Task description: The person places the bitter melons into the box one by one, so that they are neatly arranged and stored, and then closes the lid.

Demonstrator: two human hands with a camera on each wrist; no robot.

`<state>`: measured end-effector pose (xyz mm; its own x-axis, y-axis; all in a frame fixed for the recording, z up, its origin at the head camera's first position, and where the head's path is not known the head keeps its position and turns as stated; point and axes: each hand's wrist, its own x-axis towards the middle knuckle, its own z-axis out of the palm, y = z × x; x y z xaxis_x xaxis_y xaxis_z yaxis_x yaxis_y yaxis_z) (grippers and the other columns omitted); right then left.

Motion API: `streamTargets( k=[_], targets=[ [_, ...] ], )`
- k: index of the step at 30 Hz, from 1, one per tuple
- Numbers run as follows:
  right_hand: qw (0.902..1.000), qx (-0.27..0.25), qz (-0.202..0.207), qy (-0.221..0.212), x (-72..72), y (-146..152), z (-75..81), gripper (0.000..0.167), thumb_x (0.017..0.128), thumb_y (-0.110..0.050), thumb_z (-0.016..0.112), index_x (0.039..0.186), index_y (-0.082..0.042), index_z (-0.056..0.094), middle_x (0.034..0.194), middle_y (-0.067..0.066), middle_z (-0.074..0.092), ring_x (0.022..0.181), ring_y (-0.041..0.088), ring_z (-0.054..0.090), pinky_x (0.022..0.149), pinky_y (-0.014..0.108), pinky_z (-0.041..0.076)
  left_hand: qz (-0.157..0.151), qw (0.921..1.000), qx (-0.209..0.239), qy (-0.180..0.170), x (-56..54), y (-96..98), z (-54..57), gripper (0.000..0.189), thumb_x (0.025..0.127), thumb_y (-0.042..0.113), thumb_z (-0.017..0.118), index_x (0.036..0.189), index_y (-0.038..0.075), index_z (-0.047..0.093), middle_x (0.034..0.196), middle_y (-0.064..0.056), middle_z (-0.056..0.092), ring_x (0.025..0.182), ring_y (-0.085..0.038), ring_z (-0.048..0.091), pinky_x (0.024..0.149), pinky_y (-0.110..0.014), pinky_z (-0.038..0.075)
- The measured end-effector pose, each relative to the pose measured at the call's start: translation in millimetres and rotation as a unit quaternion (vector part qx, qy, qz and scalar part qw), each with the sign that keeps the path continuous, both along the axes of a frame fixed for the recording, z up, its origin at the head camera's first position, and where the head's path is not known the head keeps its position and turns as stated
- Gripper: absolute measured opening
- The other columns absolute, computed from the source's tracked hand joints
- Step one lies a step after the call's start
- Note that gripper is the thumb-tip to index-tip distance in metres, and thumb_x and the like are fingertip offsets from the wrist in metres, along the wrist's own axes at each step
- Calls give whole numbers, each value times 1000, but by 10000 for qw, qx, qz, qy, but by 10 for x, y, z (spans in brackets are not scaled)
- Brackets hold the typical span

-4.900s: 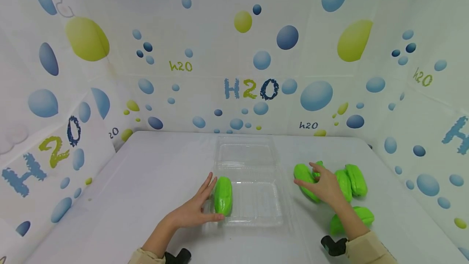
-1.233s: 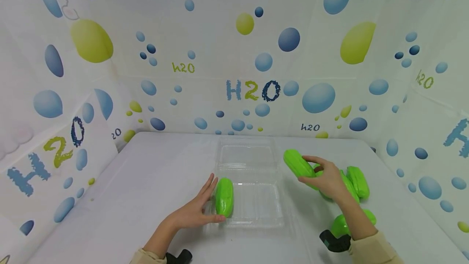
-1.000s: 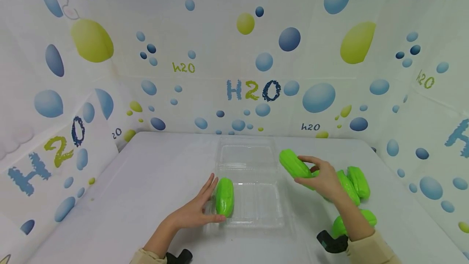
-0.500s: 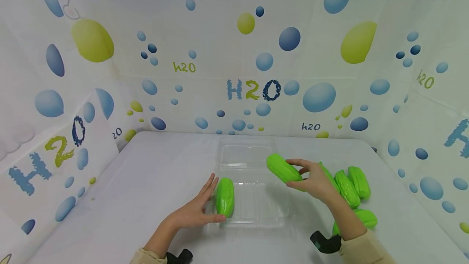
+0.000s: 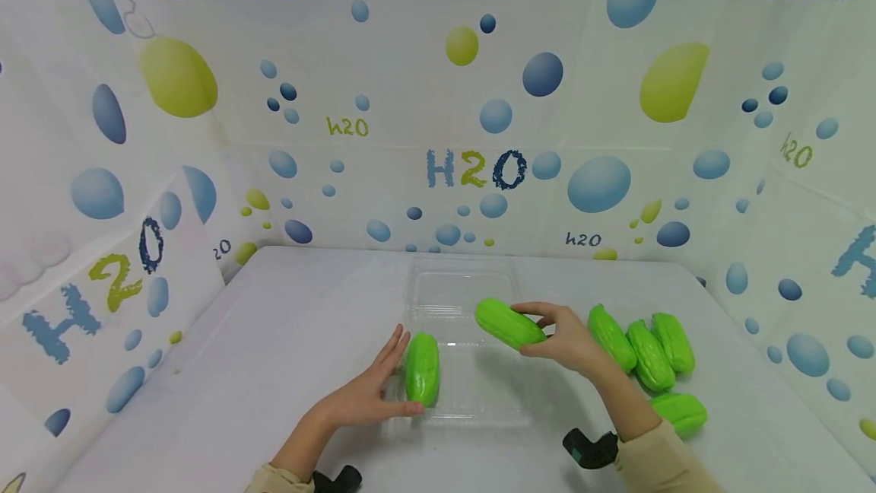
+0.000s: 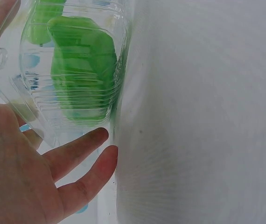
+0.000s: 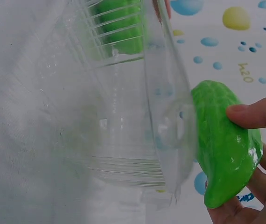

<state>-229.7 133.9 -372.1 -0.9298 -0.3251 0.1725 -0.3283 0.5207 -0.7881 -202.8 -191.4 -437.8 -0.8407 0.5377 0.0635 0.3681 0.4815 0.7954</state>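
L hand (image 5: pixel 366 394) is spread w/ fingers fairly straight along the clear box's (image 5: pixel 482 402) L side, prob. to steady such light plastic (actual contact's hard to confirm), & the inner veg. (image 5: pixel 422 370) lies lengthwise by the box's L wall, leaving room beside it. R hand (image 5: pixel 564 337) grips the held veg. (image 5: pixel 509 323) near one end, tilted above the box's R part, prob. so its other end stays unobstructed; the lid (image 5: pixel 461 287) lies back behind the box's base, & 4 spares (image 5: pixel 650 356) sit R of the box, presumably for easy reach.
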Motion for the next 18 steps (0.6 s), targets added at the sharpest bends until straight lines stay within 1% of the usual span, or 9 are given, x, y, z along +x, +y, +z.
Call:
streamTargets(
  k=[3, 8, 11, 18],
  targets=[
    [9998, -58, 187, -28, -30, -15, -12, 55, 70, -4, 77, 121, -6, 59, 120, 13, 56, 92, 26, 50, 67, 31, 49, 2, 10000, 17, -27, 3, 5, 3, 104, 78, 38, 72, 148, 15, -1, 152, -10, -14, 129, -47, 22, 85, -62, 39],
    [9985, -107, 529, -97, -72, -52, -28, 55, 71, -4, 76, 123, -3, 57, 122, 15, 55, 94, 28, 49, 68, 31, 49, -4, 10000, 53, -44, 8, 19, 13, 103, 78, 37, 72, 148, 15, -1, 152, -11, -14, 129, -49, 21, 84, -63, 39],
    [9980, -101, 601, -153, -79, -80, -37, 55, 71, -3, 75, 123, -3, 57, 121, 15, 55, 95, 28, 49, 68, 31, 50, -29, 9999, 83, -72, 10, 21, 15, 103, 78, 36, 72, 148, 16, -1, 151, -12, -14, 128, -49, 24, 84, -63, 39],
    [9973, -66, 706, -192, -104, -158, -92, 54, 72, -2, 75, 122, -3, 57, 120, 14, 56, 94, 26, 49, 72, 31, 49, -18, 9999, 99, -105, -1, 7, -7, 104, 78, 38, 72, 148, 16, -1, 151, -10, -15, 127, -49, 26, 85, -63, 38]
  ],
)
